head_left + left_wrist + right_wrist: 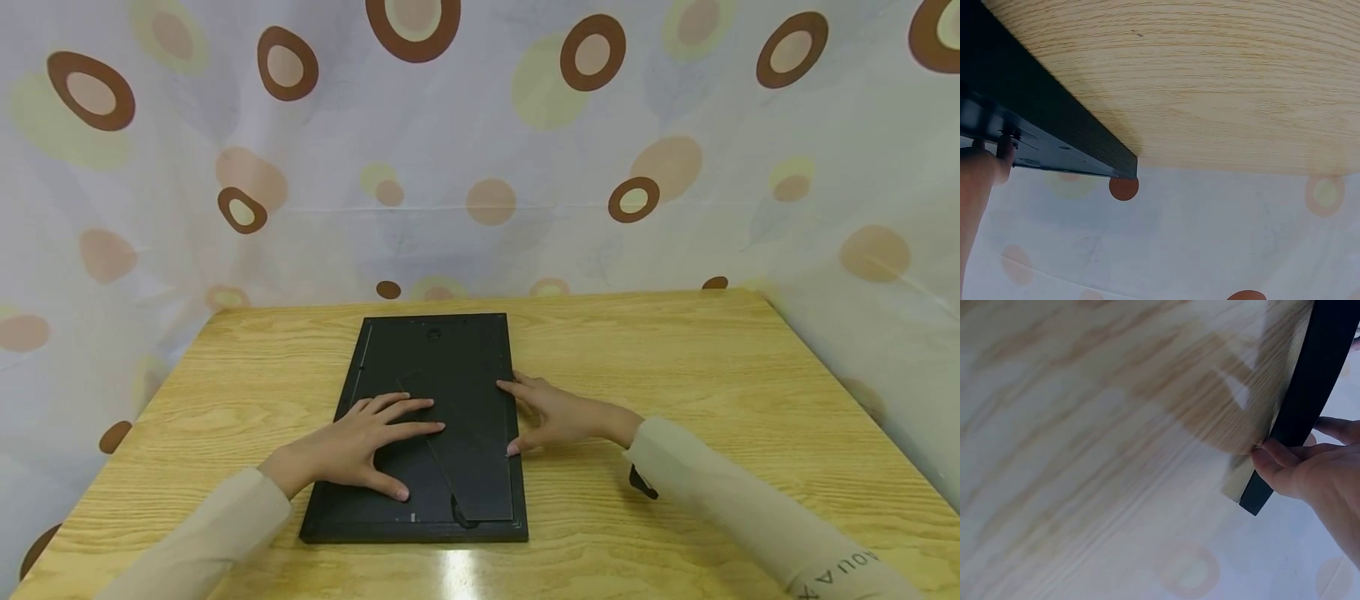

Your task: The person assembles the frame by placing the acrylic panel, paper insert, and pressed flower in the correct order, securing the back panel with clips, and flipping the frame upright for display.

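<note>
From my remote seat I've got a white cloth backdrop with brown and peach rounds (491,250) behind everything, and a pale wood-grain table (675,367) below it. On the table lies a black rectangular frame (472,358), back side up, long sides running away from the person, which I'd guess puts its fittings within easy reach.

Two beige sleeves lead me in. The left hand (360,442) is spread over the frame's left half, fingers extended and gripping nothing; I read that as steadying it from above. Over on the right edge, the right hand (555,412) bends its fingers and thumb round the border, and the right wrist view shows them pinching the side wall, probably to keep it from sliding.

So the frame sits under the left palm and within the right fingers. Its black tapering back flap (480,479) lies between the hands: the left middle and index fingertips reach just over its slanting edge, while the thumb falls short on the panel. Smallest of all, a pale little tab (412,517) shows near the bottom border, apart from every finger.
</note>
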`<state>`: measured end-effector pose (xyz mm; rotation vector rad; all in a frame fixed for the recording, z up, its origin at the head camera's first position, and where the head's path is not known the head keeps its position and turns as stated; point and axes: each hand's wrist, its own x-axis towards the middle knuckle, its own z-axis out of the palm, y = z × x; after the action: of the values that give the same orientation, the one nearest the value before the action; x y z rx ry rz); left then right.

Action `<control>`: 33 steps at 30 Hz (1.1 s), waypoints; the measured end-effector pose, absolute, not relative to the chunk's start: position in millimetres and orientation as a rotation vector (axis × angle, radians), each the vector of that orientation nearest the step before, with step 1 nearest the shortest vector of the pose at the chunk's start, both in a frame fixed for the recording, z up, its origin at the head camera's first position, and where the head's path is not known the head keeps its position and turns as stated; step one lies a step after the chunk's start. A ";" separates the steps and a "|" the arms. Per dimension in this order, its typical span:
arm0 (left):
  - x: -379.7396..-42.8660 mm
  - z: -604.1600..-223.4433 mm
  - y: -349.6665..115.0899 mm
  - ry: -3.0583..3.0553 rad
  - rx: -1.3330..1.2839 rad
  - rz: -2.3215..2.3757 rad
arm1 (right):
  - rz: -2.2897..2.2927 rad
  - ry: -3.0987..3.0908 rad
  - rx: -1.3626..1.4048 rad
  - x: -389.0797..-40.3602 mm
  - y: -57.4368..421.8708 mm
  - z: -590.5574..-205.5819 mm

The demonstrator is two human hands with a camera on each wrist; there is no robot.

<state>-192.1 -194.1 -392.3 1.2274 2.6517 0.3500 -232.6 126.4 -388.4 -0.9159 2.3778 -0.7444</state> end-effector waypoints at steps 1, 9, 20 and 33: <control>-192.0 -392.3 -194.2 2.652 1.226 0.348 | -0.748 2.378 -0.914 -232.4 126.3 -388.0; -191.1 -393.9 -194.7 2.651 1.220 0.332 | -0.754 2.393 -0.904 -232.5 126.1 -390.1; -190.7 -396.4 -195.1 2.655 1.239 0.336 | -0.792 2.409 -0.923 -231.5 124.7 -390.3; -191.8 -397.6 -195.2 2.658 1.260 0.338 | -0.849 2.432 -0.870 -229.4 120.5 -389.5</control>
<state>-191.8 -195.2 -397.6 1.2598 2.6585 0.3379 -229.4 120.5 -389.5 -0.8699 2.4322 -0.8489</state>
